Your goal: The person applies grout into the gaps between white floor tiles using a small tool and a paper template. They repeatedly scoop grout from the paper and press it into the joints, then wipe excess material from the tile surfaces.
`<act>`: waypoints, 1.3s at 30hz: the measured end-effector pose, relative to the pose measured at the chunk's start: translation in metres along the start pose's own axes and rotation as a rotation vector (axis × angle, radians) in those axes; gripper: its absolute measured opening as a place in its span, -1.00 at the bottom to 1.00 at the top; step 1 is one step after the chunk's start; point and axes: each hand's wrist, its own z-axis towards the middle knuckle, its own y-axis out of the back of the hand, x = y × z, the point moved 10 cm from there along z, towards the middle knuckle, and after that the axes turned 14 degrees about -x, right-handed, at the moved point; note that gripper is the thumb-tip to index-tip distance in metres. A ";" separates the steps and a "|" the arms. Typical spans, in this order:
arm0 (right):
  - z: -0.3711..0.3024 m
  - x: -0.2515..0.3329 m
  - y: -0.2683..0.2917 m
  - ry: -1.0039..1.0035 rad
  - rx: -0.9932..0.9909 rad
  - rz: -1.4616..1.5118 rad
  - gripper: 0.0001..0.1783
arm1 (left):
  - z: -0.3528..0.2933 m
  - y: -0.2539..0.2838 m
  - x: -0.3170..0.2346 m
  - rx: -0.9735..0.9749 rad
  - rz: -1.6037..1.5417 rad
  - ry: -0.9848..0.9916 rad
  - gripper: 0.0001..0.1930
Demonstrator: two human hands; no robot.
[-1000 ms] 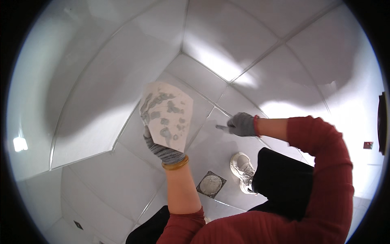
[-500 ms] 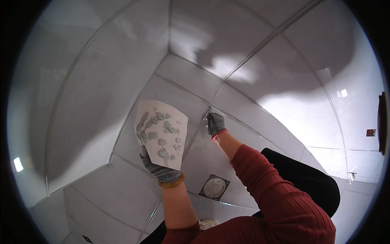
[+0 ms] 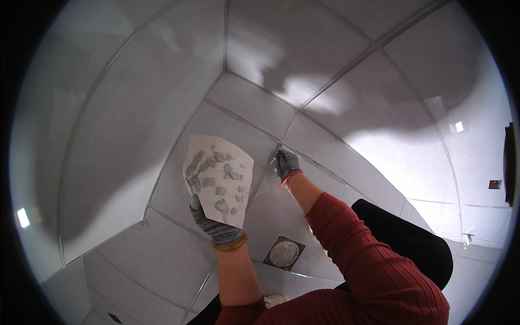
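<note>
Board, bearing paste, is being gripped by your left hand, your right hand clutching a tool at two o'clock.

We've got the card in our left hand, paste dabs on it. Right hand, with tool, sits right of card at floor joint. Drain nearer us, between our arms; room corner ahead.
</note>
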 end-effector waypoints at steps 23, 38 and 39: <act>0.030 -0.009 0.003 -0.144 -0.033 0.084 -0.80 | 0.014 0.002 0.012 -0.006 -0.044 0.037 -0.33; 0.016 0.020 0.019 -0.306 -0.012 -0.171 -0.75 | 0.015 -0.013 0.013 0.049 -0.003 -0.019 -0.40; 0.012 0.025 0.020 -0.306 -0.014 -0.184 -0.75 | 0.015 -0.015 0.013 0.061 -0.017 -0.015 -0.41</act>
